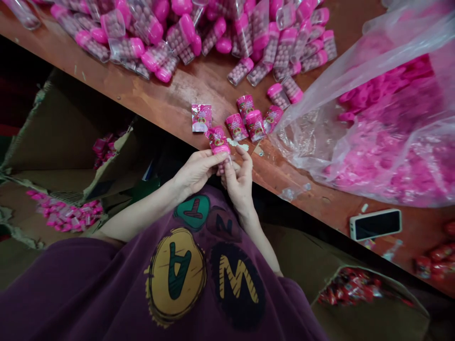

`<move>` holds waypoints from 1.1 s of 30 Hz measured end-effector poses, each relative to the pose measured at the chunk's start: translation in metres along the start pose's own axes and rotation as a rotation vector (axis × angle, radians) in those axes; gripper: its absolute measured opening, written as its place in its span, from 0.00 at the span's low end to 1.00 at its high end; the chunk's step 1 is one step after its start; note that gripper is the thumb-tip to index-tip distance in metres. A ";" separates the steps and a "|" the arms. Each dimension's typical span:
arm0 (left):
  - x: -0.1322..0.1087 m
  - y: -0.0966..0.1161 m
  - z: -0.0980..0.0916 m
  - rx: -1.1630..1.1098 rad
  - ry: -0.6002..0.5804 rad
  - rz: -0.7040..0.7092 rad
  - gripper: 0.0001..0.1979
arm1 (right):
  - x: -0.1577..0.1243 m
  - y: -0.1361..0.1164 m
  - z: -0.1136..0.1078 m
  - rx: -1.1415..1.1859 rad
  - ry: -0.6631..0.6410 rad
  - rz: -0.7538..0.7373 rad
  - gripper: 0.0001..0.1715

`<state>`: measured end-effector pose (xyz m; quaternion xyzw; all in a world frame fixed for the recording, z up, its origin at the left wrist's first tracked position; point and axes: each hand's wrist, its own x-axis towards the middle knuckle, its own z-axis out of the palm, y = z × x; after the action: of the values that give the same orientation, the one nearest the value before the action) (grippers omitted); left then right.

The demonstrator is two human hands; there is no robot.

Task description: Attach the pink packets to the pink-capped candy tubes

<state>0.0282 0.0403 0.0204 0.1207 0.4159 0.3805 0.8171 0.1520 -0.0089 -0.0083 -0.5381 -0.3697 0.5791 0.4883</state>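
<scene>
1. The left forearm (142,208) slants in from the lower left across the purple shirt (117,284), its wrist only slightly bent, and ends just off the near edge of the desk (149,102).
2. The left hand (194,170) lies back upward, its thumb stretched towards the right hand (242,182); its fingers are closed in a pinch on a small jar (223,166).
3. The right forearm (263,237) rises more steeply from the lower right, and the hand points away from the body.
4. The right thumb stands nearly straight against the clear end of the jar, while the index finger arches well apart from it (a loose curve, its tip clear of the thumb). The other right fingers are partly hidden, so I cannot tell how firmly they grip.
5. The jar is between the two hands, at the desk's near edge, tilted, with pink balls showing through its clear wall.
6. A pink cap (221,149) lies beside the left thumb tip, and a printed pink sleeve (216,135) shows just beyond it; whether that sleeve surrounds this same jar, I cannot tell.
7. Near the hands on the desk are a flat printed packet (201,113) and a cluster of sleeved jars (255,124); farther off lie a heap of unsleeved jars (170,40) and, to the right, a clear plastic bag (305,137).
</scene>
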 end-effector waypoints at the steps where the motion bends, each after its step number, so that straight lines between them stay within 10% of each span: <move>1: 0.001 0.001 0.000 -0.013 -0.001 -0.001 0.11 | -0.001 0.001 -0.001 -0.043 -0.001 -0.035 0.32; 33: -0.001 -0.011 0.007 0.160 0.001 0.023 0.16 | 0.001 0.001 -0.011 -0.017 -0.099 0.022 0.37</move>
<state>0.0396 0.0331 0.0195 0.1903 0.4440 0.3556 0.8001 0.1624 -0.0096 -0.0109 -0.5169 -0.3924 0.6070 0.4587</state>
